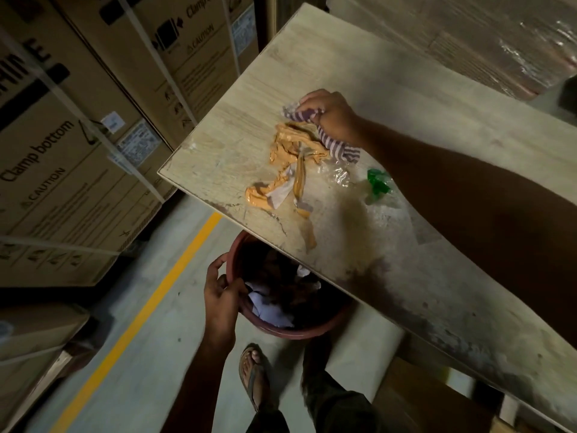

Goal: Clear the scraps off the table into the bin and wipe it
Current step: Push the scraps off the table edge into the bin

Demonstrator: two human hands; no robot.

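Note:
On the pale wooden table (359,73) my right hand (332,115) grips a purple-and-white striped cloth (335,146) and holds it against crumpled orange tape scraps (288,164). Beside them lie clear plastic wrap (337,175) and a green plastic scrap (379,181). Below the table's near edge, my left hand (221,296) grips the rim of a dark red bin (309,331). The bin holds white paper and is partly hidden under the tabletop.
Stacked cardboard cartons (62,135) rise on the left of the aisle. A yellow line (140,310) runs along the concrete floor. My sandalled foot (253,373) stands near the bin. A wrapped pallet (499,35) sits behind the table.

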